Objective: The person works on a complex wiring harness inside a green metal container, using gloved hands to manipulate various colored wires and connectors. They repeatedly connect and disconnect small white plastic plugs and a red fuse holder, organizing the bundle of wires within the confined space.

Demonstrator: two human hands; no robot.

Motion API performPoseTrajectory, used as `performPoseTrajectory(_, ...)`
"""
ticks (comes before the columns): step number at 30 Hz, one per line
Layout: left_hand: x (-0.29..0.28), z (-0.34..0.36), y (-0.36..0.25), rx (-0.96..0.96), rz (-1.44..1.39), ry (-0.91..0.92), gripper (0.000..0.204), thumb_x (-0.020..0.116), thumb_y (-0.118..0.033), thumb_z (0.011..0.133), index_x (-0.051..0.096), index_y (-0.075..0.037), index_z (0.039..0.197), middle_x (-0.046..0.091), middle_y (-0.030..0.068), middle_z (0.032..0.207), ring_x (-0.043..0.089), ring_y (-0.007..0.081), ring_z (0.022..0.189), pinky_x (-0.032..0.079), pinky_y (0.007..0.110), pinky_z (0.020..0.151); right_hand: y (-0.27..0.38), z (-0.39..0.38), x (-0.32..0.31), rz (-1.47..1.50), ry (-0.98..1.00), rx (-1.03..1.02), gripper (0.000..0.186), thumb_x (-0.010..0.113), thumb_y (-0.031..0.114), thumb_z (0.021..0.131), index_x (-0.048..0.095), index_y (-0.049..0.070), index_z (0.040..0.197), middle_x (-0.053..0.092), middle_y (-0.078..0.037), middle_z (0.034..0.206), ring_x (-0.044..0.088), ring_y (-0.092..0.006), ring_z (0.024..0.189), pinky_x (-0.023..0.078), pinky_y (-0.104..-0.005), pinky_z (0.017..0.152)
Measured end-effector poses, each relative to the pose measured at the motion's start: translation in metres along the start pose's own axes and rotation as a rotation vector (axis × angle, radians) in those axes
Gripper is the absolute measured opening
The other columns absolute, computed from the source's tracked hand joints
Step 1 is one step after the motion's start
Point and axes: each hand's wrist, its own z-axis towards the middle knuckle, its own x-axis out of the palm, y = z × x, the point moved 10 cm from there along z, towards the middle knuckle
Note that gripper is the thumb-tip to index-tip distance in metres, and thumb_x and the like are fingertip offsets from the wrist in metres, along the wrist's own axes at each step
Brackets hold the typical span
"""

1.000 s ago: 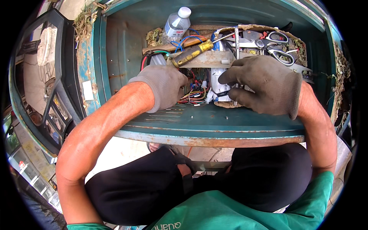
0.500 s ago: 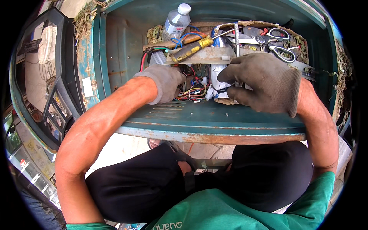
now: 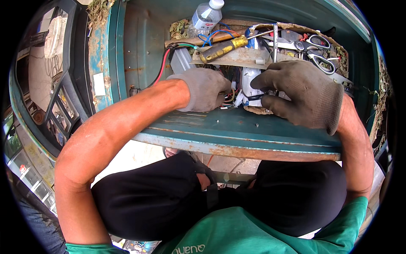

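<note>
Well, colored wires [image 3: 229, 102] lie in the frame's upper middle | left hand [image 3: 207, 89] partly over them, can't tell if it grips | right hand [image 3: 297, 94] by white packet [image 3: 250, 79], finger and thumb apart | yellow-handled screwdriver [image 3: 224, 49], bottle [image 3: 206, 18] higher up

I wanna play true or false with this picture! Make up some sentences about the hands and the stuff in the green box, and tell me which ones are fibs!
1. The left hand and the right hand are both gloved. True.
2. The bottle has a white cap. True.
3. The screwdriver has a pink handle. False: the screwdriver's handle is yellow and black.
4. Colourful wires are close to the left hand. True.
5. The scissors lie to the left of the bottle. False: the scissors lie to its right.
6. The right hand is holding the bottle. False: the bottle is apart from both hands.
</note>
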Motion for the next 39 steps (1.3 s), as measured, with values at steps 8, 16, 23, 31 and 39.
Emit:
performPoseTrajectory(8, 0.037, 0.023, 0.016, -0.075, -0.164, 0.220, 0.075, 0.068, -0.026, 0.088, 0.043, -0.003, 0.155, 0.064, 0.0266, 0.136, 0.062, 0.0403, 0.127, 0.047, 0.044, 0.110, 0.001, -0.002, -0.003, -0.029, -0.038, -0.006, 0.030, 0.069, 0.025, 0.091, 0.074, 0.004, 0.112, 0.073, -0.018, 0.098, 0.070, -0.0390, 0.097, 0.055, -0.0487, 0.087)
performPoseTrajectory(16, 0.054, 0.027, 0.018, -0.168, -0.198, 0.349, 0.083, 0.070, -0.028, 0.084, 0.039, -0.011, 0.159, 0.062, 0.0248, 0.141, 0.060, 0.0393, 0.131, 0.046, 0.045, 0.111, -0.002, -0.001, -0.001, -0.017, 0.004, 0.062, 0.032, 0.068, 0.029, 0.093, 0.075, 0.004, 0.111, 0.073, -0.019, 0.098, 0.070, -0.0387, 0.097, 0.055, -0.0486, 0.088)
performPoseTrajectory(23, 0.051, 0.026, 0.021, -0.144, -0.125, 0.389, 0.086, 0.071, -0.030, 0.082, 0.040, -0.010, 0.160, 0.064, 0.0260, 0.137, 0.063, 0.0399, 0.126, 0.048, 0.045, 0.108, -0.004, 0.000, 0.001, -0.003, 0.003, 0.028, 0.032, 0.067, 0.029, 0.092, 0.074, 0.006, 0.113, 0.073, -0.019, 0.098, 0.071, -0.0383, 0.097, 0.055, -0.0493, 0.088)
performPoseTrajectory(31, 0.010, 0.004, 0.015, -0.212, 0.045, 0.361, 0.035, 0.077, -0.028, 0.080, 0.075, -0.002, 0.103, 0.075, 0.0198, 0.091, 0.072, 0.0356, 0.087, 0.056, 0.045, 0.080, -0.007, -0.004, 0.000, -0.036, 0.002, 0.051, 0.031, 0.064, 0.028, 0.092, 0.075, 0.008, 0.112, 0.072, -0.020, 0.094, 0.071, -0.0393, 0.095, 0.055, -0.0509, 0.086)
performPoseTrajectory(39, -0.001, -0.031, 0.015, -0.148, 0.056, 0.334, 0.026, 0.071, -0.015, 0.079, 0.075, -0.003, 0.102, 0.074, 0.0195, 0.097, 0.071, 0.0393, 0.093, 0.054, 0.048, 0.081, -0.008, -0.005, 0.001, -0.098, -0.016, 0.047, 0.030, 0.063, 0.028, 0.091, 0.076, 0.008, 0.110, 0.073, -0.020, 0.091, 0.072, -0.0395, 0.093, 0.056, -0.0509, 0.087)
